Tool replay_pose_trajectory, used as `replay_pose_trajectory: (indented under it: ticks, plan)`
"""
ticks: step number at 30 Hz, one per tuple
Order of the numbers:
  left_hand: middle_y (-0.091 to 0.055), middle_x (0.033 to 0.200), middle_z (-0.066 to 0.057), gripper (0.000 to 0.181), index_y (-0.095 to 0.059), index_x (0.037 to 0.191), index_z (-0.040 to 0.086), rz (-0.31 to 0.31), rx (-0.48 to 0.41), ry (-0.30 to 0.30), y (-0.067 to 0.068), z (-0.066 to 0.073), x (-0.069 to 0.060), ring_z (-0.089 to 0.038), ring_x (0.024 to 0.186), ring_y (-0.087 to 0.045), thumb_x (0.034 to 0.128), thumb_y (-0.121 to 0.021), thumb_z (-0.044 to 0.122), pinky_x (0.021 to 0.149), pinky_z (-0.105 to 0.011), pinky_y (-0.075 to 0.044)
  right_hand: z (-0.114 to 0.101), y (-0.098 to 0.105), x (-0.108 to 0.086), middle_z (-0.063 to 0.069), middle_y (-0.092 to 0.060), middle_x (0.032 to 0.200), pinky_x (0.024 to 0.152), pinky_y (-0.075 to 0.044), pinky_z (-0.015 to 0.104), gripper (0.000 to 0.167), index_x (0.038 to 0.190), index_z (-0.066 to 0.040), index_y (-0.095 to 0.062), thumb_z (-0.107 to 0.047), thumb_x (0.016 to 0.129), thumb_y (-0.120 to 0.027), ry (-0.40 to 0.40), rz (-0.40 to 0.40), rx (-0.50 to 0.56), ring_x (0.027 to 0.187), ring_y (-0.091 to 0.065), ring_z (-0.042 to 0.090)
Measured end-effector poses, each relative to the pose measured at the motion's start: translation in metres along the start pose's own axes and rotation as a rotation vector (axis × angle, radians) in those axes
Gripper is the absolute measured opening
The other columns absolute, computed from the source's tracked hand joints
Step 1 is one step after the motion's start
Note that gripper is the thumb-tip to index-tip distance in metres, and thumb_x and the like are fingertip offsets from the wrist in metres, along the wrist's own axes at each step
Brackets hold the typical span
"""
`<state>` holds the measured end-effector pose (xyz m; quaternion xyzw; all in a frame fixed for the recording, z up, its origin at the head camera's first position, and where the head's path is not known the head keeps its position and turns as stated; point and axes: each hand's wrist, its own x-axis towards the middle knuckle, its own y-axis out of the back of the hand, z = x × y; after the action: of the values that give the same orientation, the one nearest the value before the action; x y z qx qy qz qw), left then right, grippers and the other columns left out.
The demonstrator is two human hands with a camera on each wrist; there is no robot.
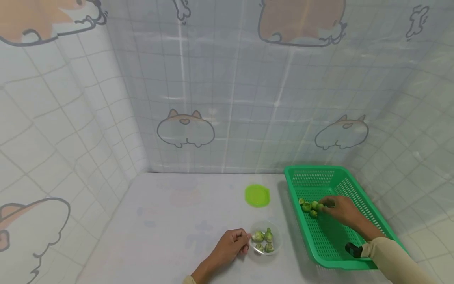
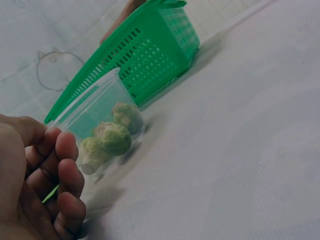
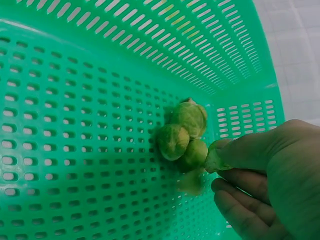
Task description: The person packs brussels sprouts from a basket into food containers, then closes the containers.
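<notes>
My left hand pinches the rim of a clear round tub, which holds several Brussels sprouts; in the left wrist view, thumb and index finger meet at the tub's edge. Inside the green basket, my right hand pinches a Brussels sprout between thumb and fingers. Several other sprouts lie clustered beside it on the basket's perforated floor.
A light green round lid lies on the white table behind the tub. The basket stands at the right, its side wall rising between tub and right hand. Patterned curtains surround the table's back and sides.
</notes>
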<state>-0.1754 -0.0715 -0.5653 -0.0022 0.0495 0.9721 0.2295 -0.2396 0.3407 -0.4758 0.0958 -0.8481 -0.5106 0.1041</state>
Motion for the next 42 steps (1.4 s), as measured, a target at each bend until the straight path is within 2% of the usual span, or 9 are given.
replay_pose_trajectory:
  ticks: [22, 37, 42]
  plan:
    - [-0.061, 0.066, 0.003, 0.034, -0.063, 0.081, 0.002, -0.008, -0.007, -0.009, 0.0, 0.002, -0.001, -0.005, 0.058, -0.049, 0.1044, -0.057, 0.026, 0.054, -0.016, -0.037, -0.02, 0.004, 0.002, 0.013, -0.072, 0.114, 0.074, -0.056, 0.047, 0.029, 0.119, -0.008, -0.072, -0.022, 0.094, -0.074, 0.023, 0.042, 0.067, 0.103, -0.068, 0.036]
    - [-0.061, 0.067, 0.003, 0.034, -0.063, 0.081, 0.002, -0.006, -0.009, -0.007, 0.0, 0.002, -0.001, -0.005, 0.059, -0.049, 0.1043, -0.058, 0.027, 0.054, -0.016, -0.037, -0.051, 0.011, 0.005, 0.011, -0.072, 0.117, 0.073, -0.057, 0.035, 0.031, 0.121, -0.01, -0.071, -0.024, 0.093, -0.074, 0.025, 0.046, 0.121, 0.104, -0.07, 0.032]
    - [-0.061, 0.067, 0.003, 0.035, -0.063, 0.081, 0.003, -0.005, -0.011, -0.006, 0.0, 0.001, -0.001, -0.005, 0.059, -0.049, 0.104, -0.058, 0.028, 0.053, -0.016, -0.037, -0.059, 0.009, 0.005, 0.007, -0.072, 0.117, 0.076, -0.057, 0.036, 0.029, 0.12, -0.014, -0.072, -0.022, 0.093, -0.075, 0.055, 0.064, 0.1, 0.102, -0.071, 0.029]
